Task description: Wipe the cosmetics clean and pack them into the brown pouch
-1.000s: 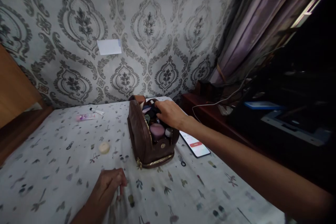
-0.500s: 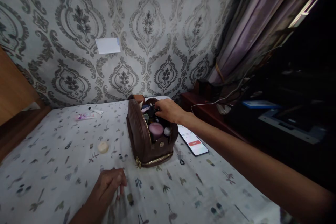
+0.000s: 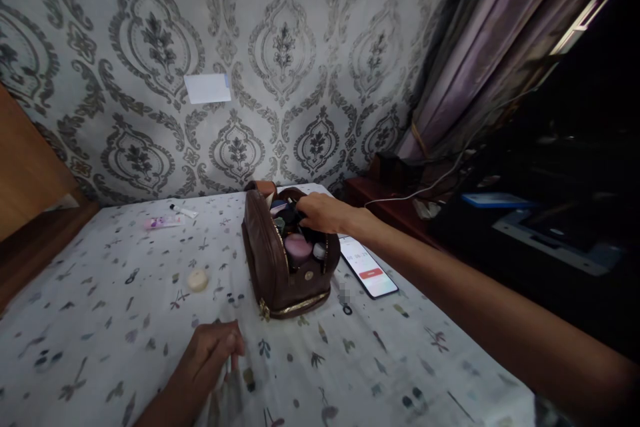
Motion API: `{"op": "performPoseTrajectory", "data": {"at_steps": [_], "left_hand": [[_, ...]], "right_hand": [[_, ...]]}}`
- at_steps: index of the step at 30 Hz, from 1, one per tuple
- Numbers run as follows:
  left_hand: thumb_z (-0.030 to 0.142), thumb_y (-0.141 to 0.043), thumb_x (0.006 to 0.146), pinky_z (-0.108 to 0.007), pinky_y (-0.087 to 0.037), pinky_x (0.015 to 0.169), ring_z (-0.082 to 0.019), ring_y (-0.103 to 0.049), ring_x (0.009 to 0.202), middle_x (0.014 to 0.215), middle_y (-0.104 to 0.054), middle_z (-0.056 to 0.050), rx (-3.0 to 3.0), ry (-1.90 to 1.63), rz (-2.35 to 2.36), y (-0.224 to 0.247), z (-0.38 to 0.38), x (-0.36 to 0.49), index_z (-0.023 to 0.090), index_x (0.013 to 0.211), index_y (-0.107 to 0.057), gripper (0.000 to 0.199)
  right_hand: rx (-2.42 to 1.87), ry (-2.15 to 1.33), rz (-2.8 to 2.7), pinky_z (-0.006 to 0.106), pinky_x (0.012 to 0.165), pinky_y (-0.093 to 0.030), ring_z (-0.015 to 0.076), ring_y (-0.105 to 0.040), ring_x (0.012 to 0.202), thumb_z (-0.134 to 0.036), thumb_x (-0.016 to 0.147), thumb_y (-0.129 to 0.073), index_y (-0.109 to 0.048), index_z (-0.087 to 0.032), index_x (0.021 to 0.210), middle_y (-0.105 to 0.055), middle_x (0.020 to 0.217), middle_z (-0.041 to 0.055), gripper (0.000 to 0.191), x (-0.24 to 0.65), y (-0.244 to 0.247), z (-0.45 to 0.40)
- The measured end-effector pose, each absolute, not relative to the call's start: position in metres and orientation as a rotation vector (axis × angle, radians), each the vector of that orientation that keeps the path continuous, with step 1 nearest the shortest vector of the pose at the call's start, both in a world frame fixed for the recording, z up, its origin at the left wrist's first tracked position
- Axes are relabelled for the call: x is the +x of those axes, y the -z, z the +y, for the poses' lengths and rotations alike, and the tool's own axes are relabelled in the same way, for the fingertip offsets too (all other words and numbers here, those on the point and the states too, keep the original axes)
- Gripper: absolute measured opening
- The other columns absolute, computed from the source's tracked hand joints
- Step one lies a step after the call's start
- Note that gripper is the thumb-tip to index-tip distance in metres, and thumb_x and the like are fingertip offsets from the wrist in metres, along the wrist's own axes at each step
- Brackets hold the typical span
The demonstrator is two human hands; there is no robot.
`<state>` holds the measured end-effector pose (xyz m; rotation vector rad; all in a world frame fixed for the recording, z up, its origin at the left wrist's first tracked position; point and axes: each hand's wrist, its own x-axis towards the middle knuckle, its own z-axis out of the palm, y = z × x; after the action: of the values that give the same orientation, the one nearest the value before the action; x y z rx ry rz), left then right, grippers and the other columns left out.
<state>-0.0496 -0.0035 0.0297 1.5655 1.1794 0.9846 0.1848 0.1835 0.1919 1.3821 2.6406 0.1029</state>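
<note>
A brown toiletry bag (image 3: 273,273) stands unzipped on the bed, packed with a pink round-topped item (image 3: 299,249), a small grey-white capped jar (image 3: 319,251) and darker items. My right hand (image 3: 320,212) reaches over its right rim, fingers curled down inside. The fingertips and whatever they grip are hidden. In front and to the left of the bag, my left hand (image 3: 213,353) is closed close to the sheet. Something thin and pale shows beneath its fingers, too blurred to name.
A cream round item (image 3: 197,279) lies left of the bag, with a pink tube (image 3: 165,222) and a small white tube (image 3: 184,211) farther back. A lit phone (image 3: 373,270) lies to the right. The patterned wall stands behind; a white cable (image 3: 415,192) crosses the dark red furniture.
My right hand has sunk slightly and shifted a little inside the bag. The pink item appears slightly tilted. My left hand stays nearly in place.
</note>
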Motion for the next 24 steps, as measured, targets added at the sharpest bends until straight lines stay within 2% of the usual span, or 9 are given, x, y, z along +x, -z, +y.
{"op": "performPoseTrajectory", "data": {"at_steps": [4, 7, 9, 12, 15, 21, 24], "left_hand": [[0.061, -0.041, 0.096, -0.022, -0.043, 0.052, -0.013, -0.055, 0.052, 0.057, -0.062, -0.002, 1.567, -0.973, 1.179, -0.028, -0.004, -0.050, 0.016, 0.070, -0.066, 0.058], [0.062, -0.043, 0.095, -0.022, -0.043, 0.051, -0.013, -0.054, 0.051, 0.057, -0.061, -0.002, 1.515, -0.999, 1.227, -0.032, -0.006, -0.048, 0.016, 0.069, -0.065, 0.057], [0.063, -0.044, 0.094, -0.022, -0.043, 0.051, -0.012, -0.053, 0.049, 0.057, -0.060, -0.002, 1.502, -1.011, 1.237, -0.035, -0.007, -0.046, 0.016, 0.067, -0.065, 0.058], [0.067, -0.044, 0.092, -0.022, -0.043, 0.050, -0.012, -0.051, 0.047, 0.054, -0.058, -0.001, 1.491, -1.020, 1.240, -0.037, -0.006, -0.044, 0.016, 0.066, -0.065, 0.061], [0.066, -0.044, 0.092, -0.022, -0.042, 0.049, -0.012, -0.050, 0.047, 0.053, -0.057, -0.001, 1.471, -1.032, 1.256, -0.035, -0.005, -0.045, 0.016, 0.064, -0.064, 0.060], [0.068, -0.045, 0.091, -0.023, -0.042, 0.049, -0.014, -0.053, 0.048, 0.053, -0.059, -0.002, 1.403, -0.950, 1.284, -0.024, 0.001, -0.053, 0.016, 0.066, -0.063, 0.060], [0.067, -0.043, 0.092, -0.024, -0.044, 0.051, -0.014, -0.054, 0.051, 0.056, -0.059, -0.002, 1.445, -0.960, 1.305, -0.027, 0.003, -0.055, 0.017, 0.066, -0.063, 0.060]], "right_hand": [[1.395, -0.102, 2.657, 0.029, 0.082, -0.048, 0.0293, -0.067, 0.108, -0.022, 0.088, -0.063, -0.070, -0.010, 0.112, -0.072, 0.113, 0.0180, 0.027, 0.184, -0.190, 0.184], [1.457, -0.122, 2.693, 0.027, 0.083, -0.046, 0.0250, -0.067, 0.106, -0.021, 0.093, -0.056, -0.072, -0.013, 0.107, -0.073, 0.111, 0.0155, 0.023, 0.187, -0.196, 0.181], [1.537, -0.067, 2.754, 0.025, 0.079, -0.045, 0.0214, -0.069, 0.098, -0.017, 0.095, -0.049, -0.074, -0.014, 0.102, -0.075, 0.101, 0.0119, 0.026, 0.191, -0.202, 0.175], [1.723, 0.094, 2.909, 0.023, 0.070, -0.044, 0.0173, -0.069, 0.080, -0.015, 0.094, -0.046, -0.076, -0.015, 0.100, -0.075, 0.083, 0.0062, 0.030, 0.203, -0.209, 0.164], [1.960, 0.235, 3.049, 0.023, 0.065, -0.043, 0.0155, -0.067, 0.069, -0.020, 0.093, -0.049, -0.075, -0.015, 0.102, -0.075, 0.080, 0.0042, 0.028, 0.217, -0.202, 0.152], [2.182, 0.735, 3.197, 0.025, 0.058, -0.043, 0.0141, -0.060, 0.056, -0.030, 0.089, -0.052, -0.074, -0.016, 0.092, -0.072, 0.072, 0.0023, 0.026, 0.236, -0.166, 0.132], [2.228, 0.959, 3.238, 0.025, 0.054, -0.043, 0.0148, -0.059, 0.054, -0.036, 0.090, -0.051, -0.072, -0.017, 0.094, -0.070, 0.067, 0.0021, 0.029, 0.232, -0.151, 0.116]]}}
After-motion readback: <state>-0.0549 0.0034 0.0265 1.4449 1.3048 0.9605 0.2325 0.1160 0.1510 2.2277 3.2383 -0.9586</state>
